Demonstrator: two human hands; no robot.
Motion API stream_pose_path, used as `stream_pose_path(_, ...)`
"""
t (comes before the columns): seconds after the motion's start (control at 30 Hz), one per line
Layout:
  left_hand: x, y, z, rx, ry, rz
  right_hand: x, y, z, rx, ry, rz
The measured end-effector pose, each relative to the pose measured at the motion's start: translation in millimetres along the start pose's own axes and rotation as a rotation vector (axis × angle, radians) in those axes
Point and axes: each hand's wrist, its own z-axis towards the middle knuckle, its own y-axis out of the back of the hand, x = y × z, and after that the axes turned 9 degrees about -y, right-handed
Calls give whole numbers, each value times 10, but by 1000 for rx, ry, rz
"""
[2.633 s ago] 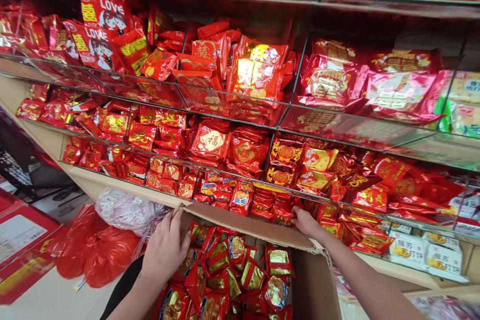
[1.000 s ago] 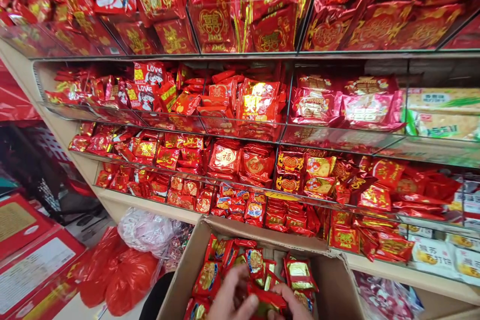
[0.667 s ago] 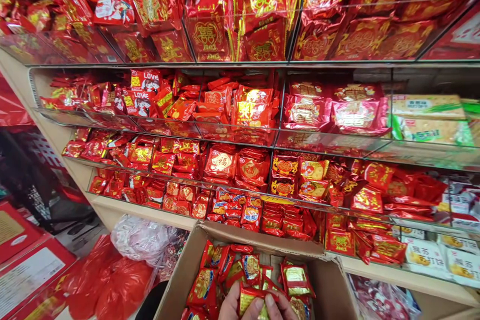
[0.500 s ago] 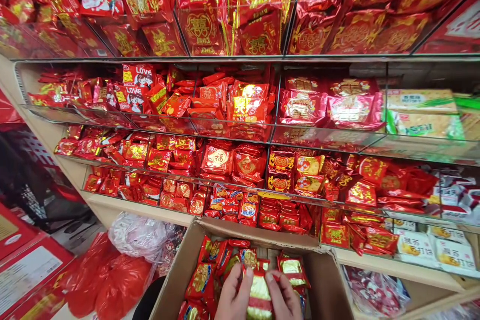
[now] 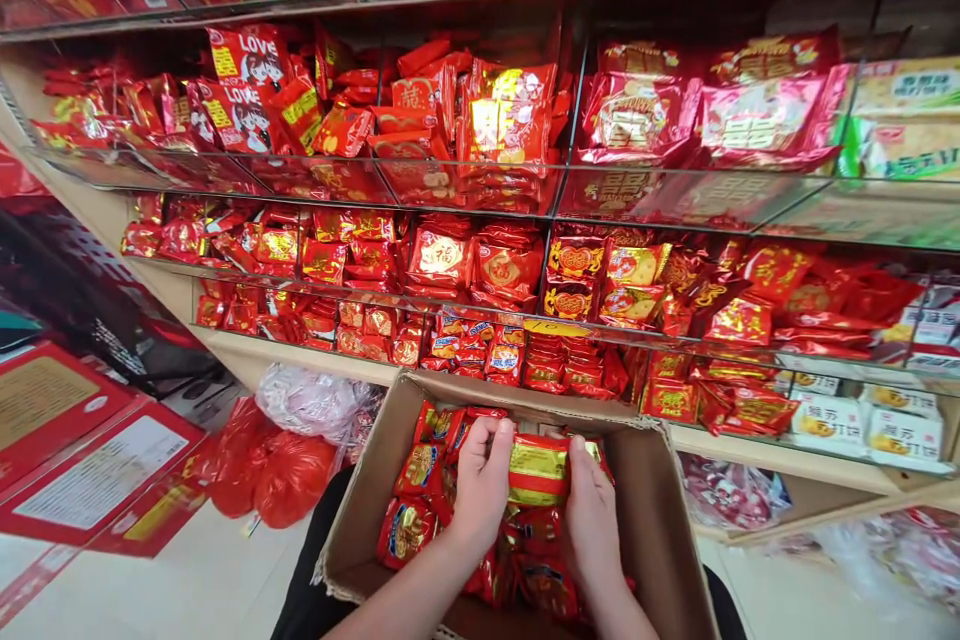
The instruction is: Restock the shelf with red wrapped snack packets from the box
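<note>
1. Head view, only one there is. Both hands are down inside an open cardboard box that sits low in front of the person, right up against the bottom of the shelving.

2. The left hand and right hand have a stack of red-and-gold packets squeezed between them. Left fingers are curled over the top left end of the stack, right palm presses in from the other side. So both hands are closed on the same bundle, not gripping anything else.

3. That stack sits toward the far end of the box, just above the rest of the loose packets, which fill the box floor, mostly on the left and under the wrists.

4. Straight beyond the box is the bottom shelf tier, with small red packets in rows behind a clear front lip. Above it are two more tiers of bigger red bags; the ones with "LOVE" packs are upper left.

5. Far right on the shelves are some white and green packs, not red like the rest.

6. On the floor left of the box: red plastic bags, a clear bag and flat red boxes.
</note>
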Motion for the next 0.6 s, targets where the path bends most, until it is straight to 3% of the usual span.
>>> stream_pose_path(0.17,92,90,17,-13,-117,222,-80,111,-7,-128,174,-352)
stream_pose_path(0.3,120,121,-26,7,-83,205,-116,174,4,-202,272,-598)
stream_pose_path(0.5,155,92,-56,-82,71,54,-113,156,21,-149,210,-553)
stream_pose_path(0.6,186,90,-41,-69,123,-13,-105,154,10,-126,187,-501)
